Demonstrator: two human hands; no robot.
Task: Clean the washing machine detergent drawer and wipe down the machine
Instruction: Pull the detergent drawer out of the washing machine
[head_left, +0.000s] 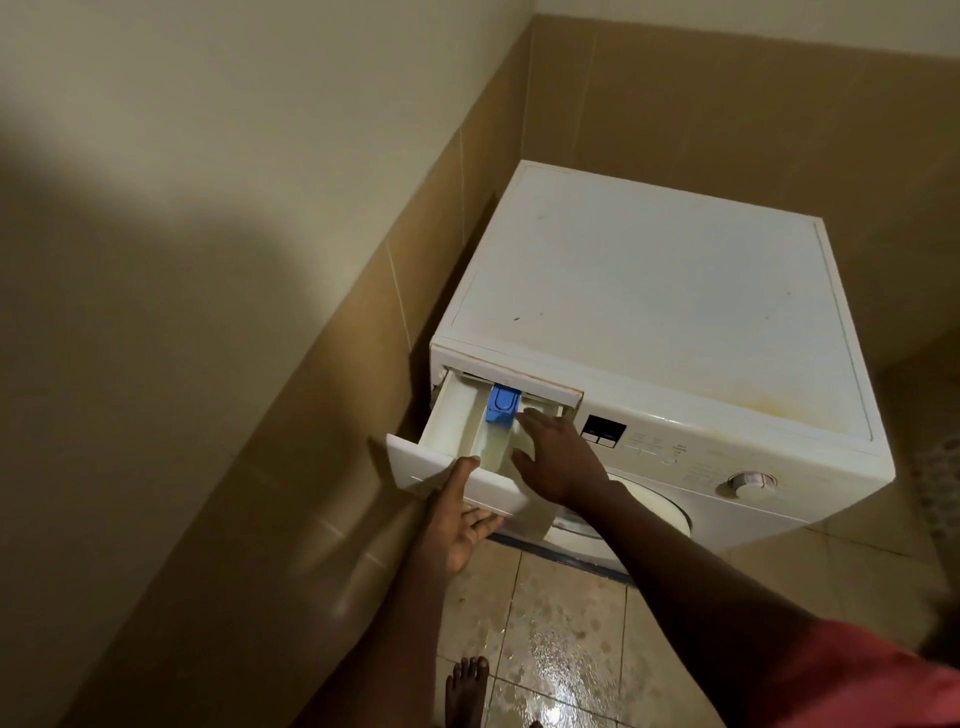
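A white front-loading washing machine (660, 291) stands in a tiled corner, its top stained yellowish near the front right. Its detergent drawer (457, 421) is pulled out at the top left of the front, showing cream compartments and a blue insert (503, 404). My left hand (457, 519) holds the drawer's front panel from below, thumb on its top edge. My right hand (556, 457) reaches into the drawer's right compartment with fingers spread, fingertips beside the blue insert. It holds nothing.
The control panel has a dark display (602, 430) and a round dial (748, 483). The round door (644, 519) shows below the drawer. Brown tiled walls close in on the left and behind. The floor tiles (561, 649) are wet and shiny; my bare foot (467, 686) stands on them.
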